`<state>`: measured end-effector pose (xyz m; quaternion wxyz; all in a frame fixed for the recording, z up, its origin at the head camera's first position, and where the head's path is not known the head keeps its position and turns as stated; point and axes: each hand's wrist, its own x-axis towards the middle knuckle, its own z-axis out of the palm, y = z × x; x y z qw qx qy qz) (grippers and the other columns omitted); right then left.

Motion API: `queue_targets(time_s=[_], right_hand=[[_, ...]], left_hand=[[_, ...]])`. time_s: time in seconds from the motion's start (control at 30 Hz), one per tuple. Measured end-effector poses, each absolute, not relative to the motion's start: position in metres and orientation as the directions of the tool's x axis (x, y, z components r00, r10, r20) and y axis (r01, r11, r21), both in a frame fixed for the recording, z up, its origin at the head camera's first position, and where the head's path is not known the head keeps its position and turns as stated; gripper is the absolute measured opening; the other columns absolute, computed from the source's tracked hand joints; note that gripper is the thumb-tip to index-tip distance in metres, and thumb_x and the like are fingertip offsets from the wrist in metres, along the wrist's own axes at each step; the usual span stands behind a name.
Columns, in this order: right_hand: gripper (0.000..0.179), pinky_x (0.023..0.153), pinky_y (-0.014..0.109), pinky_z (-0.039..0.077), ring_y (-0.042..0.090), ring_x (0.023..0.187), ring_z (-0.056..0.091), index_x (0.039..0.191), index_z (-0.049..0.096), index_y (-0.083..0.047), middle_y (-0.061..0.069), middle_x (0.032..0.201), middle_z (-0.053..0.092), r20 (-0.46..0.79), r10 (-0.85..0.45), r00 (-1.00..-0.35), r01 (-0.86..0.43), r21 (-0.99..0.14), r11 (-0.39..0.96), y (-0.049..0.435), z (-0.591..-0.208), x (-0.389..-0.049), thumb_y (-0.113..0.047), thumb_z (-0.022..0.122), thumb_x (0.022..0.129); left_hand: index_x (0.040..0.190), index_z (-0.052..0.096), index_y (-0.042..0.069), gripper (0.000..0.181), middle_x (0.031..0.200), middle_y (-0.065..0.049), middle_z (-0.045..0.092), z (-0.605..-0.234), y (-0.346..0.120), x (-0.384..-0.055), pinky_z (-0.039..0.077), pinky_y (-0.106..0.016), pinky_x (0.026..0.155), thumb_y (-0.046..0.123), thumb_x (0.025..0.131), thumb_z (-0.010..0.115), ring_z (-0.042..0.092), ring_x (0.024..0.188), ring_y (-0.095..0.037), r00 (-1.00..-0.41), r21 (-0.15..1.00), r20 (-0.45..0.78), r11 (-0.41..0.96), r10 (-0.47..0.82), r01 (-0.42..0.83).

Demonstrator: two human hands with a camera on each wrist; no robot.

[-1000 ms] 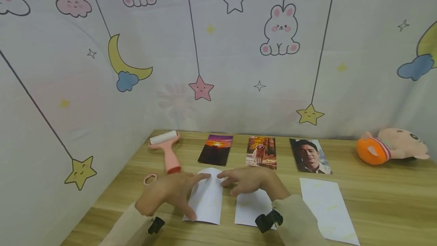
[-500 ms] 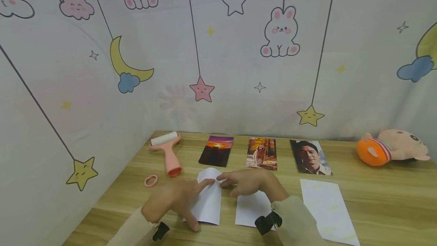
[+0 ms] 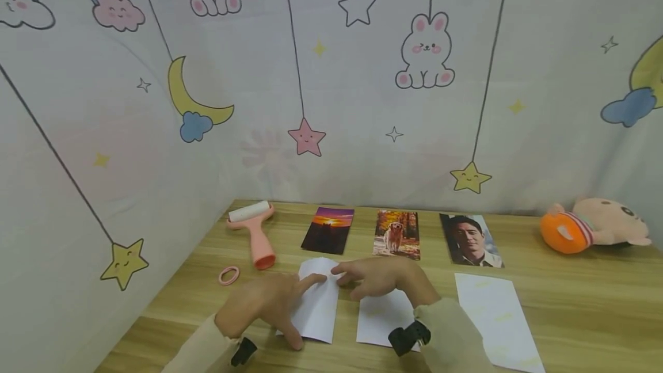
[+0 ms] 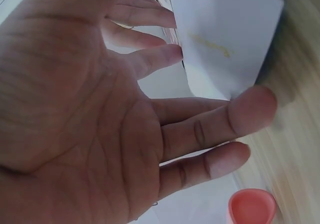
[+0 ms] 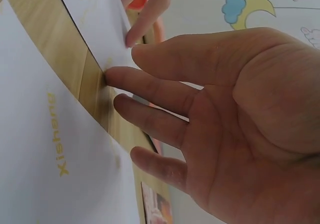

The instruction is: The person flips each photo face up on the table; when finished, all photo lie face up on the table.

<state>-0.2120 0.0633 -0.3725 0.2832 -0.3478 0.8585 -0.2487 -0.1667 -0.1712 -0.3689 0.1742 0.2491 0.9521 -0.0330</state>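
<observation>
A curved white sheet [image 3: 317,312] lies lengthwise at the middle left of the table, bowed up off the wood. My left hand [image 3: 265,305] spreads over its left side, index fingertip touching the far part and thumb down by the near left corner. From the other side my right hand [image 3: 379,276] reaches in, its extended fingertips touching the sheet's far right edge. Its thumb stands apart from the index finger in the right wrist view. Beneath the right hand lies a second white sheet [image 3: 384,318], partly hidden; the right wrist view shows yellow "Xisheng" lettering on a white sheet [image 5: 60,134].
Behind are three photo prints: a sunset [image 3: 328,231], a dog [image 3: 396,236] and a portrait [image 3: 470,240]. Left stand a pink lint roller [image 3: 255,236] and a pink ring [image 3: 228,275]. Right are another white sheet [image 3: 497,318] and a plush toy [image 3: 595,226].
My left hand has shifted slightly right and toward me, its index finger coming nearer the right hand's fingertips. The right hand stays nearly in place at the sheet's edge.
</observation>
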Motion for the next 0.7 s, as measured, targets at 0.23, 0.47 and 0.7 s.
queue_targets(time_s=[0.23,0.47,0.7], right_hand=[[0.054,0.112,0.045,0.036,0.021,0.132,0.052,0.146,0.047,-0.015,0.004,0.138,0.060,-0.348,-0.718,-0.603,-0.395,-0.651,0.647,0.069,-0.366,-0.211,-0.009,0.063,0.095],[0.051,0.107,0.044,0.041,0.022,0.126,0.057,0.144,0.050,-0.013,0.008,0.134,0.062,-0.323,-0.732,-0.600,-0.403,-0.668,0.626,0.073,-0.364,-0.212,-0.006,0.061,0.095],[0.046,0.102,0.043,0.045,0.022,0.117,0.062,0.138,0.056,-0.015,0.010,0.126,0.066,-0.305,-0.748,-0.590,-0.424,-0.672,0.608,0.076,-0.363,-0.213,-0.003,0.059,0.094]], left_hand=[[0.144,0.042,0.028,0.102,0.100,-0.003,0.060,-0.369,-0.169,-0.167,0.051,-0.037,0.082,0.059,0.060,0.090,0.055,0.082,-0.014,-0.817,0.003,-0.367,0.879,0.445,0.477],[0.143,0.041,0.025,0.100,0.098,-0.001,0.060,-0.369,-0.172,-0.169,0.050,-0.034,0.081,0.058,0.062,0.090,0.054,0.081,-0.012,-0.806,0.061,-0.363,0.875,0.467,0.480],[0.145,0.041,0.021,0.099,0.103,-0.001,0.063,-0.367,-0.179,-0.171,0.049,-0.032,0.081,0.059,0.065,0.087,0.053,0.082,-0.011,-0.794,0.135,-0.348,0.865,0.498,0.484]])
